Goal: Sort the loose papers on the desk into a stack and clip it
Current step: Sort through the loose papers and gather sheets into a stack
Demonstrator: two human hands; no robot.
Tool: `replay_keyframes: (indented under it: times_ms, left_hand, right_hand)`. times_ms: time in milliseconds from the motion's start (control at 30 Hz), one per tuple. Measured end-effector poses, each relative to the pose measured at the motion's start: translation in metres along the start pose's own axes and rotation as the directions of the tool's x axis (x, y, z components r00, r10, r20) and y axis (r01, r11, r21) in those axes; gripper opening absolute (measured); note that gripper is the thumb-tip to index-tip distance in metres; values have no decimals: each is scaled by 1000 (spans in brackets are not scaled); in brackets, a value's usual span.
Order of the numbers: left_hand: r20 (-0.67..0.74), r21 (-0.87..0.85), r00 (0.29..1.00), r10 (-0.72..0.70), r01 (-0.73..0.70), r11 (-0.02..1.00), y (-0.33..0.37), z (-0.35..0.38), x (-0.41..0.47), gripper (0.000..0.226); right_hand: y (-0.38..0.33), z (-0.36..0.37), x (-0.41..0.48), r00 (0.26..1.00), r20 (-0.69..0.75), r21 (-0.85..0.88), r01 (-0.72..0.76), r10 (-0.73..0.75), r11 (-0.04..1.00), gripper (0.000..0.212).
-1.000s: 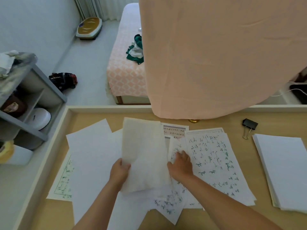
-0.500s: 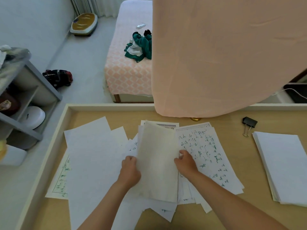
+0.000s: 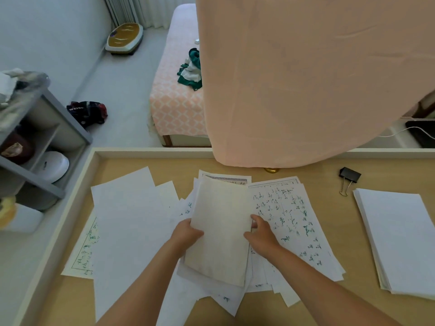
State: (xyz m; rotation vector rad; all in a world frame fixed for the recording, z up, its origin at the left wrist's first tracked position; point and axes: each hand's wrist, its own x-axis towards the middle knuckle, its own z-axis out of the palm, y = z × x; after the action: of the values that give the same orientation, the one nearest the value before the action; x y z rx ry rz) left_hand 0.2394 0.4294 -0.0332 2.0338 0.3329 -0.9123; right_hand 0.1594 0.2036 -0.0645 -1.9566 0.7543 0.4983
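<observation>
Loose papers [image 3: 289, 222] lay spread under both hands. Left hand [image 3: 188, 234] gripped cream sheet [image 3: 219, 231] by its left edge; right hand [image 3: 261, 236] pinched the opposite edge. Binder clip [image 3: 348, 178] sat well right of it.

Both bare forearms come in from the bottom edge and angle toward the middle of the frame, wrists pretty straight. Left hand [image 3: 188, 234] sits just left of centre, thumb on top of the cream sheet [image 3: 221, 229], fingers curled round its left edge. Right hand [image 3: 262, 235] mirrors it just right of centre, back facing up, thumb and curled fingers pinching the sheet's right edge.
</observation>
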Motion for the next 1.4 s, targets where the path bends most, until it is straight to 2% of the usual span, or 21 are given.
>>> replay_keyframes:
  times_ms: [100, 233, 300, 433, 500, 533, 600, 633, 700, 733, 833, 900, 967, 1033, 1100, 1167, 1233, 1300, 1367, 1400]
  left_hand:
    - [3, -55, 999, 50, -50, 997, -1, -10, -10, 32]
    - [-133, -147, 986, 103, -122, 982, -14, -38, -22, 35]
    - [-166, -245, 984, 70, -110, 963, -31, -53, -27, 35]
    - [-209, -484, 976, -63, -47, 874, -77, -76, -34, 35]
    - [-202, -585, 974, -107, -32, 811, -96, -78, -38, 38]
    - [-184, -624, 976, -117, -24, 781, -102, -77, -41, 39]
    - [-131, -681, 983, -132, 8, 732, -113, -70, -50, 38]
    - [-97, -690, 985, -140, 35, 723, -118, -66, -54, 37]
    - [-24, -669, 986, -163, 106, 736, -129, -61, -58, 39]
    - [11, -645, 983, -183, 147, 750, -134, -60, -59, 41]
    - [78, -496, 971, -225, 234, 836, -142, -67, -57, 46]
    - [56, -427, 973, -223, 225, 876, -142, -76, -54, 43]
    - [-79, -430, 977, -200, 147, 891, -141, -86, -47, 38]
    - [-234, -439, 958, -167, 50, 897, -135, -94, -42, 43]
    - [-309, -404, 940, -144, 7, 915, -129, -97, -39, 45]
    - [-278, -343, 954, -110, 8, 939, -129, -95, -33, 40]
    - [-154, -323, 985, -72, 18, 946, -132, -93, -29, 38]
    - [-59, -355, 996, -66, 41, 934, -136, -96, -29, 39]
    - [-80, -399, 990, -117, 76, 914, -141, -105, -25, 37]
    - [-108, -426, 983, -147, 87, 901, -145, -110, -22, 38]
  right_hand:
    - [1, -4, -5, 998, 1, -3, 63, -63, 998, 64]
    - [1, -9, -4, 990, 41, -258, 143, -137, 956, 55]
    - [-10, -8, -5, 991, 28, -375, 134, -133, 917, 48]
    - [-33, 4, -9, 998, -23, -453, 43, -60, 890, 52]
    - [-42, 16, -14, 996, -64, -394, 37, -68, 918, 44]
    - [-47, 23, -15, 997, -55, -310, 34, -54, 950, 40]
    - [-58, 38, -19, 996, 85, -28, -31, 33, 999, 41]
    - [-63, 45, -20, 980, 181, 95, -100, 81, 990, 43]
    - [-67, 58, -20, 956, 273, 197, -162, 104, 967, 30]
    - [-68, 63, -22, 961, 264, 170, -132, 84, 977, 21]
    - [-68, 77, -17, 988, 147, 9, -58, 56, 998, 24]
    - [-71, 82, -18, 997, 67, -70, -43, 48, 997, 26]
    - [-74, 89, -16, 999, 30, -142, -12, 16, 990, 26]
    - [-81, 96, -19, 998, 62, -121, 20, -12, 992, 23]
    - [-91, 105, -24, 995, 98, -60, 34, -28, 998, 23]
    - [-100, 113, -30, 991, 132, 41, 18, -23, 999, 18]
    - [-108, 118, -37, 988, 151, 142, -20, -1, 990, 43]
    - [-106, 122, -38, 986, 153, 118, -82, 63, 990, 59]
    - [-95, 122, -36, 990, 70, 76, -129, 124, 989, 56]
    - [-89, 120, -35, 989, 24, 111, -145, 143, 983, 48]
